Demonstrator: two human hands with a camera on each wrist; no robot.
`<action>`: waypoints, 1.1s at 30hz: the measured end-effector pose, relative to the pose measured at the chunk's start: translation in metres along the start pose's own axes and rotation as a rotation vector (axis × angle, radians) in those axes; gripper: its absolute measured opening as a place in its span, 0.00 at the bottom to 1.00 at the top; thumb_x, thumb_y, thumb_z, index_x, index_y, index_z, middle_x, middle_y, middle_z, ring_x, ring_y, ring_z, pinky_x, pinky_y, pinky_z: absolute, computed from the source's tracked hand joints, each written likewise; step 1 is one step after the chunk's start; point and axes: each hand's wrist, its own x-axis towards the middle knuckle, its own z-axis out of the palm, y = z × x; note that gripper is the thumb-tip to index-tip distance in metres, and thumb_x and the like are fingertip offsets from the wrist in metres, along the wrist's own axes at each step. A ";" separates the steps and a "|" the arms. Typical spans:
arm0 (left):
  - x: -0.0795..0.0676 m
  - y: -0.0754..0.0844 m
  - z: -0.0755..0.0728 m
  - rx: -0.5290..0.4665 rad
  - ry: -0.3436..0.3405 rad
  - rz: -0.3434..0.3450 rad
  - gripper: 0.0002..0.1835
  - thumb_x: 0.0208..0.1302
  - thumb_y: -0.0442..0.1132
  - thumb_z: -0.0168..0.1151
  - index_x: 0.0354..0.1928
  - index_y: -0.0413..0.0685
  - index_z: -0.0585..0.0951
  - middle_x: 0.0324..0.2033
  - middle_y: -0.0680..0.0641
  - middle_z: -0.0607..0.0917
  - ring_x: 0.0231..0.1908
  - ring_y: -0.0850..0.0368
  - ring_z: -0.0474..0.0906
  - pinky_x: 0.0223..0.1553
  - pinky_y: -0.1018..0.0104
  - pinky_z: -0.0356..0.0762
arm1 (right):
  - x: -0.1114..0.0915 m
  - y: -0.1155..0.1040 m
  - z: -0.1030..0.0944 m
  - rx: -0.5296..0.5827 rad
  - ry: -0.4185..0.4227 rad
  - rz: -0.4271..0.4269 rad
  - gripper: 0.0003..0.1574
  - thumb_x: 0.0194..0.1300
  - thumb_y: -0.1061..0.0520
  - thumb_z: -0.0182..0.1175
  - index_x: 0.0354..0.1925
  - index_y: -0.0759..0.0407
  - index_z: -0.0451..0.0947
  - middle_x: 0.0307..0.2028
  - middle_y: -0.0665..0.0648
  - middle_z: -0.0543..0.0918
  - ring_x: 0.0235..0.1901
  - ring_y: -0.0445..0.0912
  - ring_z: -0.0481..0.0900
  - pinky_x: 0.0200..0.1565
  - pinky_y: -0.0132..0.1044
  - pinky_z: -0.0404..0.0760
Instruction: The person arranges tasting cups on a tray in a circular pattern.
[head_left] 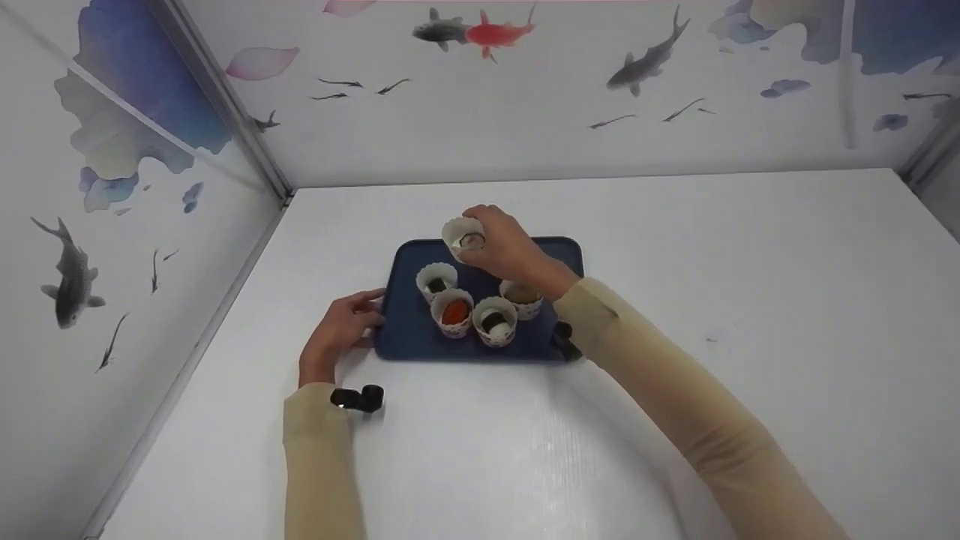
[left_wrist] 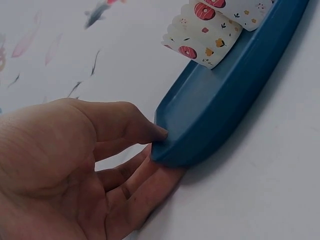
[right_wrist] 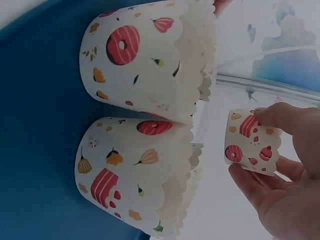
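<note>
My right hand (head_left: 510,244) grips a scallop-rimmed paper baking cup (head_left: 452,238) by its sides, held over the far part of the blue tray (head_left: 405,262). Inside that cup is a pale piece with a dark ring. In the right wrist view, pastry pictures cover the held cup (right_wrist: 250,142). At the tray's left edge, my left hand (head_left: 341,330) pinches the rim, thumb (left_wrist: 150,127) on top and fingers underneath. Several similar cups stand on the tray: one with an orange-red piece (head_left: 455,312), one with a black-banded white piece (head_left: 495,322), and others beside them.
The tray lies on a white table (head_left: 712,300). White walls (head_left: 555,105) printed with fish border it at the back and left. A small black wrist camera (head_left: 358,398) sits at the left cuff, and another (head_left: 564,341) overlaps the tray's right corner.
</note>
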 end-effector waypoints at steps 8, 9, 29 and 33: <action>0.002 -0.002 0.003 -0.008 -0.003 -0.014 0.30 0.70 0.33 0.51 0.74 0.55 0.67 0.65 0.40 0.74 0.56 0.49 0.76 0.53 0.59 0.82 | 0.004 -0.002 0.011 -0.034 -0.006 0.059 0.34 0.69 0.54 0.63 0.69 0.59 0.65 0.62 0.63 0.68 0.57 0.52 0.73 0.65 0.44 0.75; 0.002 -0.002 0.003 -0.008 -0.001 -0.015 0.30 0.70 0.33 0.51 0.74 0.55 0.68 0.65 0.40 0.74 0.56 0.49 0.76 0.53 0.59 0.82 | 0.005 -0.003 0.012 -0.035 0.000 0.062 0.34 0.69 0.54 0.63 0.69 0.59 0.65 0.62 0.63 0.68 0.57 0.52 0.73 0.65 0.45 0.75; -0.002 0.005 0.000 -0.022 -0.004 -0.018 0.30 0.71 0.33 0.51 0.75 0.54 0.66 0.66 0.39 0.73 0.58 0.47 0.76 0.55 0.57 0.81 | 0.024 -0.006 0.026 -0.064 0.000 0.073 0.37 0.70 0.55 0.61 0.72 0.61 0.62 0.65 0.64 0.68 0.63 0.54 0.72 0.66 0.50 0.72; -0.002 0.003 -0.001 -0.027 0.001 -0.018 0.30 0.71 0.33 0.51 0.74 0.54 0.67 0.65 0.40 0.74 0.58 0.48 0.76 0.53 0.59 0.81 | 0.026 -0.006 0.029 -0.135 -0.029 0.087 0.38 0.69 0.53 0.62 0.72 0.60 0.62 0.66 0.64 0.68 0.65 0.56 0.70 0.68 0.52 0.69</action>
